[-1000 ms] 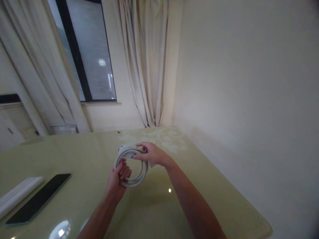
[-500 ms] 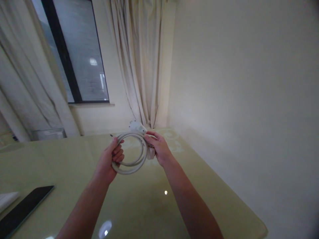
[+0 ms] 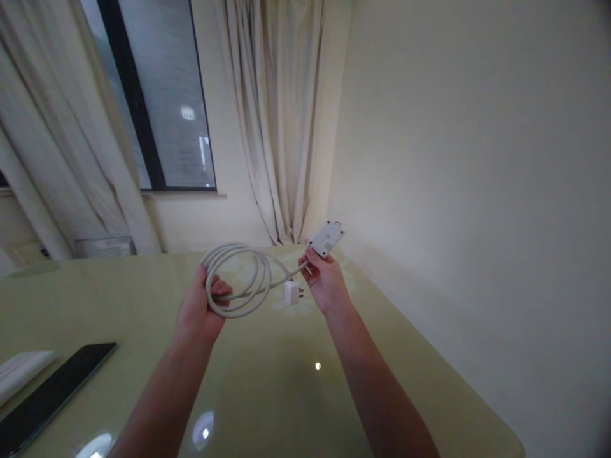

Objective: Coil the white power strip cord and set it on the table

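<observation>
A power strip's pale cable (image 3: 238,312) is wound in several loops, and my left hand (image 3: 203,308) is closed around the left side of the coil. My right hand (image 3: 324,277) grips the near end of the white power strip (image 3: 327,238), where the cable enters it. The strip tilts up to the right, with what looks like its underside and a label facing me. Between my hands hangs the white plug (image 3: 292,292), its prongs pointing right. Coil, plug and strip are held above the table.
The glossy greenish table (image 3: 267,388) runs back to the window wall, with a wall (image 3: 468,191) along its right side. At the left lie a black flat panel (image 3: 57,388) and a white object (image 3: 23,372). Curtains (image 3: 281,127) hang behind.
My right hand has moved right, drawing the power strip away from the coil. A stretch of cable now runs between them, and the plug hangs in plain sight. The view has shifted slightly left.
</observation>
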Available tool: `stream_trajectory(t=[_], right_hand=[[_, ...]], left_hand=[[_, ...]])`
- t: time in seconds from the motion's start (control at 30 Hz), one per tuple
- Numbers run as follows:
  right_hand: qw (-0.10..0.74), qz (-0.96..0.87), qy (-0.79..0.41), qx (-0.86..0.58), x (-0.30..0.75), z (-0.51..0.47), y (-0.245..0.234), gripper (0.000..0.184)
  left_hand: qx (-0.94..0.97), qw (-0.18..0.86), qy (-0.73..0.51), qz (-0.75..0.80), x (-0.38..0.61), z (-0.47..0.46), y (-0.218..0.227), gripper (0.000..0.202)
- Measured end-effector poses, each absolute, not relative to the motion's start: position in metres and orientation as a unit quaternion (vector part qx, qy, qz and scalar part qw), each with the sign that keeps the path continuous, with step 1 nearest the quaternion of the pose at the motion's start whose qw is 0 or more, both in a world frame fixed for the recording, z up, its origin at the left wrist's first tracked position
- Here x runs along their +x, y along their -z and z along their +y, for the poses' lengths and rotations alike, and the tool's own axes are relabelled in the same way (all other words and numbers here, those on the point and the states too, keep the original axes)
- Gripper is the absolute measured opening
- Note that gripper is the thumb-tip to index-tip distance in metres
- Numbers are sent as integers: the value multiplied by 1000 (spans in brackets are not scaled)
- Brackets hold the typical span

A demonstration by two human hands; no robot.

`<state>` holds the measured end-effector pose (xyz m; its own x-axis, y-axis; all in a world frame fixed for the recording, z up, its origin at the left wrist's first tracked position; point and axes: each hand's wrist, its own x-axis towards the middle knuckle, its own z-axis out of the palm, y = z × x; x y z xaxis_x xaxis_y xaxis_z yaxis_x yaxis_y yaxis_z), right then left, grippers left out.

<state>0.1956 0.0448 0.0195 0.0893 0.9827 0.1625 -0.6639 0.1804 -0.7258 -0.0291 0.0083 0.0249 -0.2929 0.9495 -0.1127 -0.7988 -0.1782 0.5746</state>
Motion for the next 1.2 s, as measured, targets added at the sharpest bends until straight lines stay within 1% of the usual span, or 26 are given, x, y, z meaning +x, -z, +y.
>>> stream_trajectory(t=[0.13,0.27,0.37,0.6,0.7,0.9,1.03,1.2], right_hand=[[687,-368,-564,-271,197,45,-20,35],[669,-428,-537,-284,194,40,-23,36],[686,-418,-525,-283,192,37,-25,37],[695,-428,-483,-316,193,40,-24,35],[676,-455,-453,-362,193,42,-21,37],[603,-467,-511,-396,188,50,-7,44],[572,-470,-543,-395,181,52,0,45],[544,-498,-580,-347,175,46,0,55]], left_hand=[[199,586,-731,286,-22,2,-29,32],[288,507,-738,339,-11,-8,-35,27],[304,476,-739,368,-6,-12,-36,26],[302,499,-755,300,-9,-17,-38,22],[301,479,-767,303,-12,-20,-42,26],[306,349,-820,335,-12,-19,-44,29],[327,310,-821,351,-11,-19,-41,29],[354,242,-826,366,-12,-23,-33,30]])
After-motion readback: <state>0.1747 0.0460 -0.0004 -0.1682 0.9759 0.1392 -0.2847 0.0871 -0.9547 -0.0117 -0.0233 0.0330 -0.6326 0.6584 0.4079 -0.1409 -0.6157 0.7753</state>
